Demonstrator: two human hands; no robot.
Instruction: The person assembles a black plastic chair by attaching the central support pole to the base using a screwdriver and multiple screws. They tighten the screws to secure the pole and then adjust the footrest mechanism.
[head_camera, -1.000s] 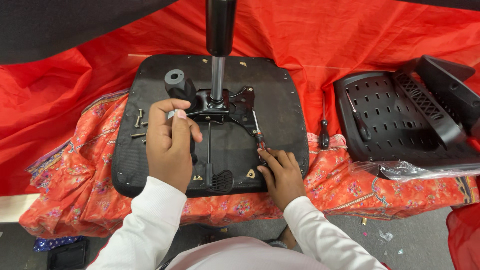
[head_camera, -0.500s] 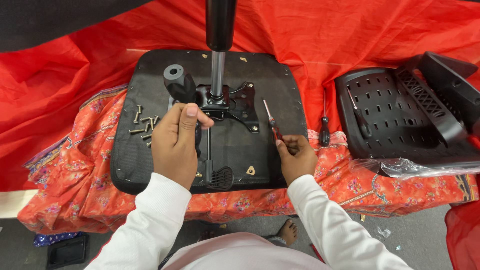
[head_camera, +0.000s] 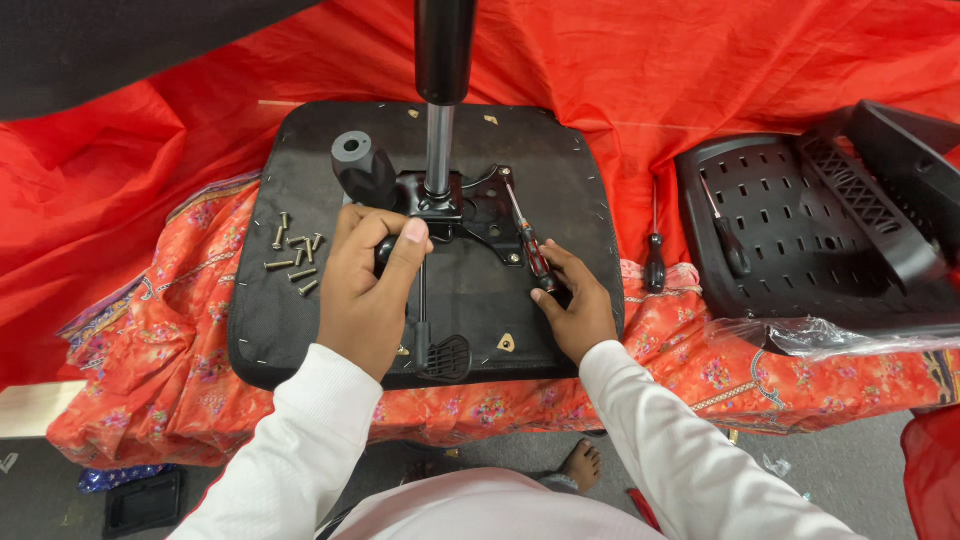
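Upturned black chair seat (head_camera: 300, 300) lies on the counter, which is draped in plain red cloth (head_camera: 750, 60) with a floral red fabric (head_camera: 150, 370) over the front edge. My left hand (head_camera: 365, 290) is curled tight around the black mechanism (head_camera: 455, 205) bolted to the seat, just below the upright gas cylinder (head_camera: 440, 110). My right hand (head_camera: 572, 305) grips the red-and-black screwdriver (head_camera: 527, 238), tip angled toward the mechanism plate. Loose screws (head_camera: 293, 257) sit near the seat's left edge. Second screwdriver (head_camera: 654, 260) rests on the cloth, beside the perforated black backrest (head_camera: 800, 230). Grey floor (head_camera: 850, 470) below.
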